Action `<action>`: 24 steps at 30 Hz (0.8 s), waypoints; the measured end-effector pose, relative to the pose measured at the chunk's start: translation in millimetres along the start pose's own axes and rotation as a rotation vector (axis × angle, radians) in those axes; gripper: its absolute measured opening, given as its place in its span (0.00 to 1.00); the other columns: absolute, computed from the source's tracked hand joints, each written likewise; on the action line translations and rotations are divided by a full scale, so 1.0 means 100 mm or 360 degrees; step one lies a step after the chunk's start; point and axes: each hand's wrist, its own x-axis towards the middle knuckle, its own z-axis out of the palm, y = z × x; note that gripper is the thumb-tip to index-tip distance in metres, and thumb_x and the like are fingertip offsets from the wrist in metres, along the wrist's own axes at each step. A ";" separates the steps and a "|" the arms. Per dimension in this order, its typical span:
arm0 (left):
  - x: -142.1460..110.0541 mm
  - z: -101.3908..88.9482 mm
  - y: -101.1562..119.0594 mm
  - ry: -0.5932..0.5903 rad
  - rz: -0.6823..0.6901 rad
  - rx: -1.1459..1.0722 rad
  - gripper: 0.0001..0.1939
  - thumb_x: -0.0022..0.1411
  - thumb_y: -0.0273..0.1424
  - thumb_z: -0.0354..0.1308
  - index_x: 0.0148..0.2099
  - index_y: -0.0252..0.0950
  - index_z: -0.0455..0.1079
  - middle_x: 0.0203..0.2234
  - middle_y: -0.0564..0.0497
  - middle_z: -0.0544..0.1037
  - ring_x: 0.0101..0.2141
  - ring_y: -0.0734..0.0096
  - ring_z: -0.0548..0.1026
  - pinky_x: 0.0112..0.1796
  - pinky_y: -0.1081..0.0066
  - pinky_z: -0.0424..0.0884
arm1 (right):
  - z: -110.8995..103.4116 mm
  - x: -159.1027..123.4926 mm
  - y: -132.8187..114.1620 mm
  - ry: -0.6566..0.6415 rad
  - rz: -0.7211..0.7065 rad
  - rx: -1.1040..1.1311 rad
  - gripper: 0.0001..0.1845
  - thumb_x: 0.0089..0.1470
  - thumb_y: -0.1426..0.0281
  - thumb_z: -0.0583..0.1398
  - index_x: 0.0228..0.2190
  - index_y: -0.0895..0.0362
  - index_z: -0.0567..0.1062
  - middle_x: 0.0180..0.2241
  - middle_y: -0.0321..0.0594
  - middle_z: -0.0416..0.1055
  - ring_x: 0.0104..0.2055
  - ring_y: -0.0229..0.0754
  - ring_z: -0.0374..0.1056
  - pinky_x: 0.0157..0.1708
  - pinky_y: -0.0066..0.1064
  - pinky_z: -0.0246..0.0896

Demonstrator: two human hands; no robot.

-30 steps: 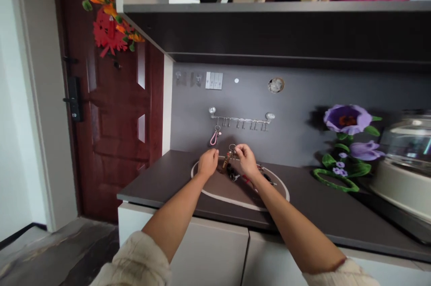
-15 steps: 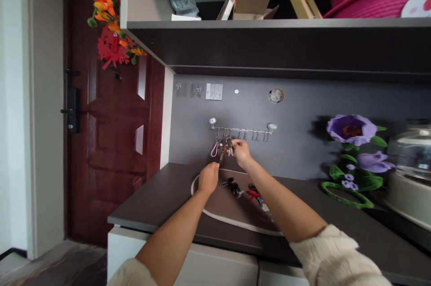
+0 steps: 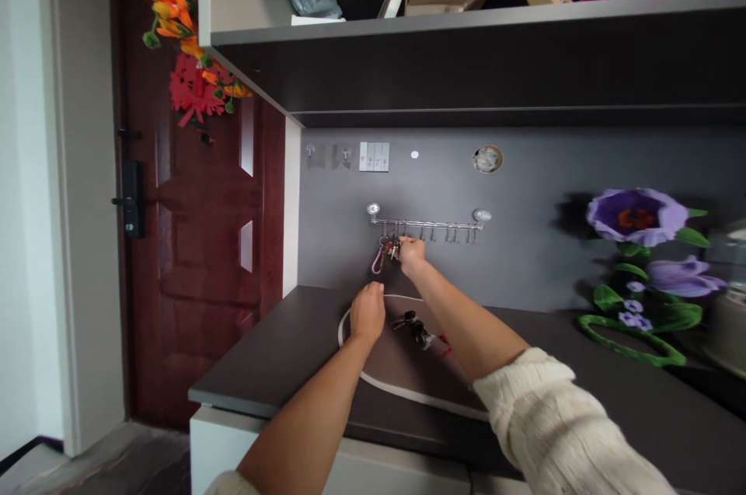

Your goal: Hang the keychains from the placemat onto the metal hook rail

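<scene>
My right hand (image 3: 413,252) is raised to the wall, just under the metal hook rail (image 3: 428,225). Its fingers are closed on a bunch of keys (image 3: 393,249) close to the left hooks. A brown strap (image 3: 383,259) hangs by these keys, and a pink loop keychain (image 3: 376,260) dangles on a hook beside it. Lower down, over the left end of the mat, my left hand (image 3: 368,312) is closed, with nothing showing in it and apart from the strap. Whether the key ring is over a hook is hidden by the fingers.
On the brown mat (image 3: 396,371) lie black keys (image 3: 416,328) and a red item (image 3: 446,345), partly behind my right forearm. A purple flower ornament (image 3: 638,219) stands at the right. Overhead juts a shelf (image 3: 466,75); a dark red door (image 3: 203,324) is left.
My right hand has moved the keys slightly up and left, nearer the rail. The brown strap has left my left hand, which is now lower. The view has shifted a little.
</scene>
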 end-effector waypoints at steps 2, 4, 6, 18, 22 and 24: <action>0.01 0.00 0.00 -0.0005 -0.0004 -0.0003 0.18 0.63 0.32 0.34 0.34 0.34 0.65 0.30 0.46 0.73 0.33 0.69 0.71 0.34 0.71 0.61 | 0.02 0.02 0.03 0.0026 0.0020 0.0015 0.06 0.44 0.79 0.53 0.21 0.58 0.65 0.13 0.32 0.63 0.14 0.31 0.60 0.15 0.24 0.61; 0.01 0.00 0.00 -0.0010 -0.0006 -0.0001 0.18 0.63 0.32 0.34 0.34 0.34 0.65 0.30 0.46 0.73 0.33 0.69 0.71 0.34 0.70 0.61 | 0.04 0.04 0.05 0.0052 0.0037 0.0041 0.04 0.44 0.78 0.54 0.22 0.59 0.65 0.13 0.32 0.63 0.13 0.32 0.60 0.15 0.24 0.61; 0.01 0.00 0.00 -0.0014 -0.0005 0.0004 0.18 0.63 0.32 0.34 0.34 0.34 0.65 0.30 0.46 0.73 0.33 0.69 0.71 0.34 0.71 0.62 | 0.06 0.05 0.07 0.0077 0.0062 0.0075 0.04 0.45 0.78 0.53 0.22 0.59 0.65 0.13 0.31 0.62 0.13 0.31 0.60 0.14 0.24 0.60; 0.01 -0.02 0.01 -0.0013 -0.0011 -0.0008 0.18 0.63 0.32 0.34 0.34 0.34 0.65 0.30 0.46 0.73 0.33 0.69 0.70 0.34 0.71 0.61 | 0.07 0.09 0.15 0.0112 0.0063 0.0064 0.05 0.44 0.79 0.52 0.22 0.58 0.65 0.14 0.32 0.63 0.16 0.32 0.63 0.17 0.24 0.62; 0.01 -0.03 0.01 -0.0015 -0.0005 -0.0002 0.18 0.63 0.32 0.34 0.34 0.34 0.65 0.30 0.46 0.73 0.33 0.69 0.70 0.34 0.71 0.61 | 0.00 0.13 0.23 0.0138 -0.0048 -0.0114 0.03 0.41 0.77 0.55 0.20 0.58 0.66 0.13 0.31 0.62 0.15 0.32 0.61 0.16 0.24 0.59; 0.01 -0.03 0.01 -0.0023 -0.0007 0.0000 0.18 0.63 0.32 0.34 0.34 0.34 0.65 0.30 0.46 0.73 0.33 0.69 0.70 0.35 0.71 0.61 | -0.03 0.16 0.27 0.0135 -0.0086 -0.0156 0.01 0.40 0.75 0.55 0.21 0.59 0.67 0.13 0.31 0.62 0.14 0.32 0.60 0.15 0.23 0.58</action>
